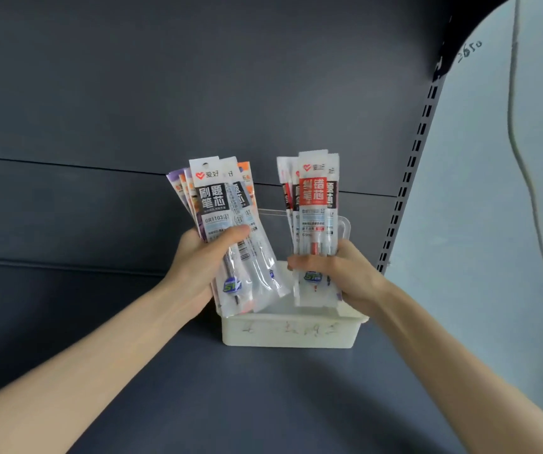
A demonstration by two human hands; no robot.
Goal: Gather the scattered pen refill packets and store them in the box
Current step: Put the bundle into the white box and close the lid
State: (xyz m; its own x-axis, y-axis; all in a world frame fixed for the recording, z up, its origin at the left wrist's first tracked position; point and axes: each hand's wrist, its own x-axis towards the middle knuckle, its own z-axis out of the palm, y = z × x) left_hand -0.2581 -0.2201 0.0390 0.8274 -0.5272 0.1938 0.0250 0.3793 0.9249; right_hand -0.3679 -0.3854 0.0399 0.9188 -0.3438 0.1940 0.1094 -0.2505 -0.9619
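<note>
My left hand [203,260] grips a fanned bundle of several pen refill packets [221,204], the front one with a black label, held upright and tilted left. My right hand [345,273] grips a second bundle of several packets [316,204], the front one with a red label, held upright. Both bundles hang just above a white, translucent plastic box [291,332] that stands on the dark shelf. The lower ends of the packets reach down near the box's rim. The inside of the box is mostly hidden by the packets and my hands.
The box rests on a dark grey shelf board [263,404] with a dark back panel [165,93] behind it. A slotted metal upright [407,181] runs along the right edge. Beyond it is a pale wall with a hanging cable [525,165].
</note>
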